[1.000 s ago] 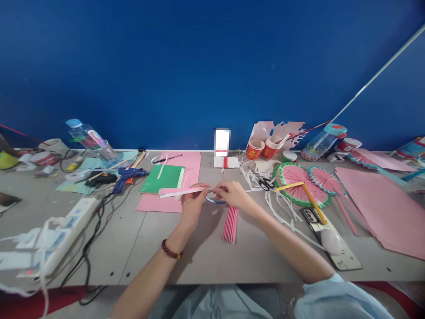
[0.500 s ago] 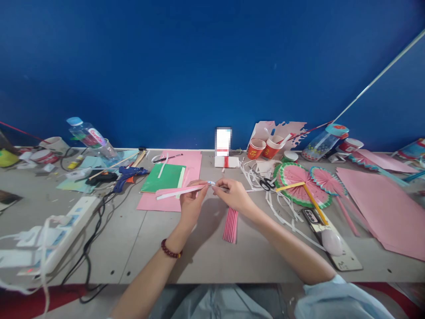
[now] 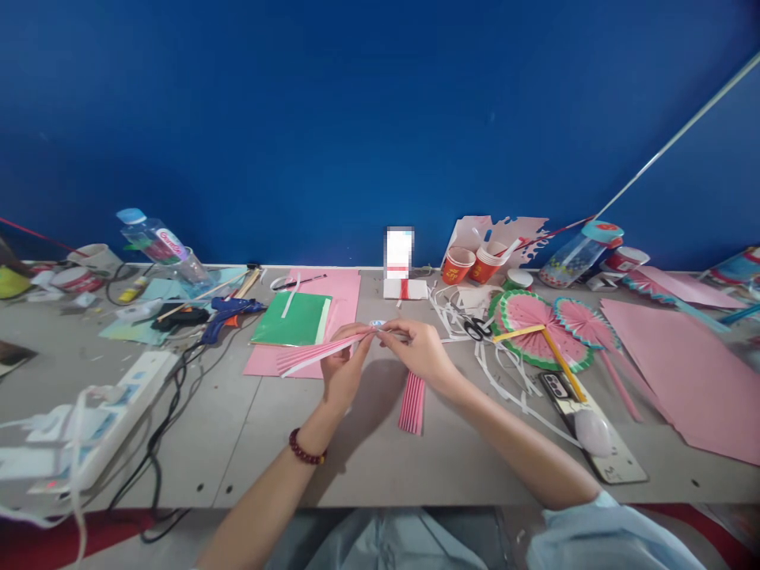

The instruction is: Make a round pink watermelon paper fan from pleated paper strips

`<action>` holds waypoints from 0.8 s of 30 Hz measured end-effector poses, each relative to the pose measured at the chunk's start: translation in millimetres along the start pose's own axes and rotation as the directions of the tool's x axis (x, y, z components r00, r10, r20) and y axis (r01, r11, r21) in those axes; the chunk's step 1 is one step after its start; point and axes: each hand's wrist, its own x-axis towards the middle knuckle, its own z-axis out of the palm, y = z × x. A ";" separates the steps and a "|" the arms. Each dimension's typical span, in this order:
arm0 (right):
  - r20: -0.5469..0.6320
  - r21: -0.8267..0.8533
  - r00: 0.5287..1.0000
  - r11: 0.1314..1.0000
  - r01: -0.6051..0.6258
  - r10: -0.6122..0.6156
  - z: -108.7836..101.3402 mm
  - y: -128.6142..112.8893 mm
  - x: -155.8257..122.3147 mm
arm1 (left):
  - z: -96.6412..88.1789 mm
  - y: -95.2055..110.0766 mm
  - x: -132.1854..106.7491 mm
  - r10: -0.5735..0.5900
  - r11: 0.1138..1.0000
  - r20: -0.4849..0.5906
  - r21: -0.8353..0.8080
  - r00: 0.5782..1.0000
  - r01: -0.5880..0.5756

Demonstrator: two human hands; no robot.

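Note:
My left hand [image 3: 344, 360] is closed around a pleated pink paper strip [image 3: 309, 355] with a white edge, whose folds fan out to the left. At the strip's narrow right end, the fingers of my right hand [image 3: 419, 346] pinch it, almost touching the left fingertips. A small white and blue piece [image 3: 377, 324] shows just above where the fingertips meet; I cannot tell what it is. Below my right hand, a second pleated pink paper [image 3: 412, 404] lies folded on the table.
A green packet [image 3: 292, 320] rests on pink sheets at the left, near a blue glue gun [image 3: 229, 313] and a power strip [image 3: 127, 416]. To the right lie white paper strips [image 3: 511, 388], scissors [image 3: 476, 328], watermelon-patterned paper fans [image 3: 522, 317] and a phone [image 3: 617, 455]. Red paper cups [image 3: 458, 266] stand behind.
The pleated strip in my left hand has spread, with more pink folds showing and its free end tilted lower. Both hands stay in nearly the same place.

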 end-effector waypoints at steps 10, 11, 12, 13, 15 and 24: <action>-0.058 -0.070 0.998 0.997 0.021 -0.025 0.7 -7.9 -1.1 | 0.6 2.0 -4.0 0.039 0.998 0.023 0.050 0.999 -0.040; -0.058 -0.074 0.998 0.997 0.024 -0.028 0.9 -8.1 -1.0 | 0.6 1.8 -4.2 0.038 0.998 0.022 0.054 0.999 -0.039; -0.056 -0.076 0.998 0.997 0.027 -0.031 1.0 -8.2 -1.0 | 0.5 1.6 -4.5 0.036 0.998 0.021 0.060 0.999 -0.037; -0.055 -0.079 0.998 0.996 0.029 -0.034 1.2 -8.2 -1.0 | 0.4 1.4 -4.8 0.034 0.997 0.018 0.068 0.999 -0.035; -0.058 -0.091 0.998 0.995 0.033 -0.038 1.3 -8.0 -1.0 | 0.2 1.1 -5.3 0.037 0.995 0.015 0.089 0.999 -0.038; -0.075 -0.149 0.996 0.988 0.043 -0.054 1.3 -6.4 -0.5 | -2.3 -0.3 -5.9 0.070 0.985 0.066 0.155 0.995 -0.080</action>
